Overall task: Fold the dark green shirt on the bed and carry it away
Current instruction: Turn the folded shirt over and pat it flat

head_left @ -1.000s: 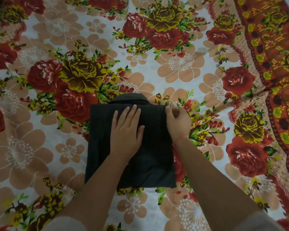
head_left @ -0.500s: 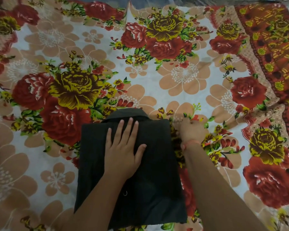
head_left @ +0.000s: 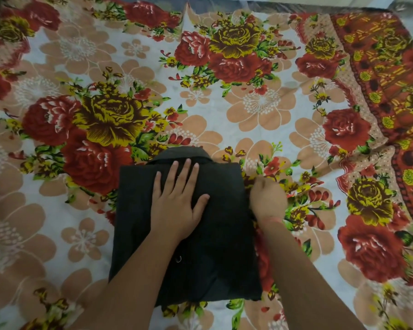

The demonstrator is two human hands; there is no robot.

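Head view, left hand point(head_left: 177, 206) spread flat on shirt point(head_left: 221, 258), right hand point(head_left: 267, 198) curled at its edge, grip unclear

1. The left hand point(head_left: 177, 201) lies flat, palm down, on the upper middle of the dark green folded cloth shirt point(head_left: 224, 239). Its fingers point(head_left: 185, 172) are straight and close together, pointing toward the shirt's far edge, and the thumb is spread out to the right.
2. The left forearm point(head_left: 134, 270) comes in from the lower left and crosses the shirt's near left part, bare up to the wrist.
3. The right hand point(head_left: 268, 198) sits knuckles up against the shirt's right edge, near its far corner. Its fingers are curled under and hidden, so it is unclear whether they hold the edge.
4. The right forearm point(head_left: 303, 270) runs in from the lower right, just beside the shirt's right edge.
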